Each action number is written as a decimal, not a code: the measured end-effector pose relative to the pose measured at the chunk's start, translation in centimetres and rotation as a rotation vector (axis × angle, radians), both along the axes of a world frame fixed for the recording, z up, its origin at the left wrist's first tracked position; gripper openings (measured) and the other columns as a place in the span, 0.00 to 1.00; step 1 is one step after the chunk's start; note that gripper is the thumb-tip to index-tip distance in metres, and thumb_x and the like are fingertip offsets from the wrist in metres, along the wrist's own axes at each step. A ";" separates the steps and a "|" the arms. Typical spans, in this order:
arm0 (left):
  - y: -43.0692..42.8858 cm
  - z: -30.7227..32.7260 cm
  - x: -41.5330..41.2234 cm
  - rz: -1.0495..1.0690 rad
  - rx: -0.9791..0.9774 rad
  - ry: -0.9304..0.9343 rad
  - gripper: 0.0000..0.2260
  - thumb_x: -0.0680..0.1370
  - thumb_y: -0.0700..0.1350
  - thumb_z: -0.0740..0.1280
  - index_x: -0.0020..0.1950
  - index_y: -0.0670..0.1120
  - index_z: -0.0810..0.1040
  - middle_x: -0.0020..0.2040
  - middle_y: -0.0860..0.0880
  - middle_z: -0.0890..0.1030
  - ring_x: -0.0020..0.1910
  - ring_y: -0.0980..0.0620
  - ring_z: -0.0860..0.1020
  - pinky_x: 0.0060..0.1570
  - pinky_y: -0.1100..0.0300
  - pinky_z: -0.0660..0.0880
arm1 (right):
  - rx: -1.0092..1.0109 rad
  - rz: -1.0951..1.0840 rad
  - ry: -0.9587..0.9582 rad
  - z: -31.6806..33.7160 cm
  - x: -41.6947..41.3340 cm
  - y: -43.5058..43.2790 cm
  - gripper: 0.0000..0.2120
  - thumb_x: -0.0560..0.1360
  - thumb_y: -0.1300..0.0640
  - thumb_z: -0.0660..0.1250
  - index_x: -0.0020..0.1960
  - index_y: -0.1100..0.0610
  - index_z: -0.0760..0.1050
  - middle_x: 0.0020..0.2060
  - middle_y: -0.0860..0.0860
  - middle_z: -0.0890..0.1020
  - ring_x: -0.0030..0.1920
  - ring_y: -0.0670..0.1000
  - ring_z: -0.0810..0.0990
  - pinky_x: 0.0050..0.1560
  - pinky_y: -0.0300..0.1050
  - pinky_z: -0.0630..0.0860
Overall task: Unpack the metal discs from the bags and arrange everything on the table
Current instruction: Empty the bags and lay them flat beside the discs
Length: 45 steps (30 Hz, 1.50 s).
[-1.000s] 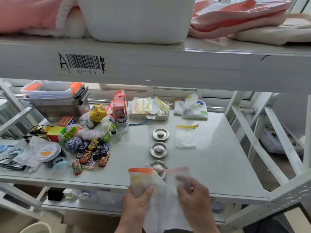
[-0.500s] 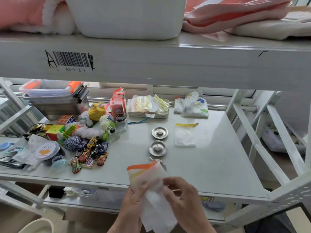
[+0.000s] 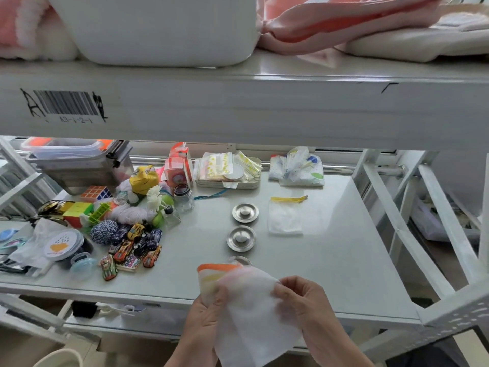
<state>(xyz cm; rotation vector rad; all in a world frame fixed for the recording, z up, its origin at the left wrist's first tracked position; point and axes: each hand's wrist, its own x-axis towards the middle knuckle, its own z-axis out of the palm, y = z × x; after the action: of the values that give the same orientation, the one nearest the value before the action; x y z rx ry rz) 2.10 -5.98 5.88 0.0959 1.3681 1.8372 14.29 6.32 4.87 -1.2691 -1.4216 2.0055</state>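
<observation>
Two round shiny metal discs sit in a line on the grey tabletop (image 3: 330,260): the far disc (image 3: 245,212) and the middle disc (image 3: 241,238). A third disc (image 3: 239,259) is just behind the bag in the hands, and only its top edge shows. The rest is hidden.

The soft white bag with an orange top edge (image 3: 238,295) is held up over the front edge of the tabletop. What is inside it is hard to tell, since the bag is cloudy. A second ago the bag was spread wider and more of the third disc showed; now the bag is bunched up and covers it.

The left hand (image 3: 209,311) is closed on the bag's left side, thumb in front. The right hand (image 3: 299,298) pinches the bag's right edge with its fingertips. Both wrists come up from the bottom of the view.

A flat empty bag with a yellow strip (image 3: 285,215) lies right of the discs. Toy cars (image 3: 132,247) lie to the left.
</observation>
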 end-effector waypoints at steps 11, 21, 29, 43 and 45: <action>3.1 -1.8 1.4 0.100 0.098 -0.139 0.19 0.70 0.42 0.67 0.60 0.36 0.79 0.43 0.38 0.87 0.38 0.42 0.85 0.42 0.53 0.82 | -0.017 -0.223 0.169 2.2 2.6 12.9 0.08 0.77 0.71 0.65 0.44 0.61 0.77 0.34 0.53 0.84 0.24 0.49 0.83 0.22 0.38 0.78; 4.5 -3.0 2.6 0.205 0.002 -0.108 0.11 0.75 0.42 0.67 0.54 0.38 0.81 0.39 0.37 0.87 0.36 0.40 0.85 0.41 0.51 0.81 | 0.220 -0.319 0.045 -1.6 0.2 28.7 0.05 0.80 0.59 0.65 0.45 0.54 0.75 0.50 0.43 0.82 0.31 0.52 0.85 0.24 0.38 0.72; 4.0 -3.9 3.0 0.212 -0.057 -0.103 0.15 0.77 0.44 0.66 0.59 0.35 0.77 0.40 0.44 0.88 0.37 0.48 0.86 0.47 0.48 0.81 | 0.473 -0.222 -0.618 -7.3 0.1 30.0 0.17 0.73 0.60 0.70 0.61 0.63 0.80 0.58 0.61 0.84 0.60 0.62 0.81 0.62 0.50 0.76; 4.3 -3.7 4.2 0.164 0.126 -0.209 0.12 0.76 0.43 0.67 0.56 0.38 0.80 0.39 0.36 0.86 0.35 0.39 0.84 0.40 0.47 0.82 | 0.519 -0.191 -0.666 -7.2 -0.7 30.0 0.19 0.74 0.62 0.70 0.64 0.63 0.78 0.62 0.62 0.82 0.64 0.64 0.78 0.67 0.52 0.73; 4.2 -3.9 4.2 0.157 0.089 -0.187 0.12 0.80 0.41 0.61 0.56 0.37 0.80 0.39 0.36 0.86 0.34 0.38 0.85 0.40 0.47 0.81 | 0.528 -0.184 -0.682 -7.1 -0.8 29.9 0.20 0.74 0.61 0.71 0.65 0.63 0.77 0.63 0.62 0.82 0.64 0.64 0.79 0.66 0.53 0.74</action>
<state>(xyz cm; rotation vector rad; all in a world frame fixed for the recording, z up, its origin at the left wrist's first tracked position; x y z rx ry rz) 6.29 -1.74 2.02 -0.1384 1.1925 1.9832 13.50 36.21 -2.23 -1.8081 -1.8636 0.9884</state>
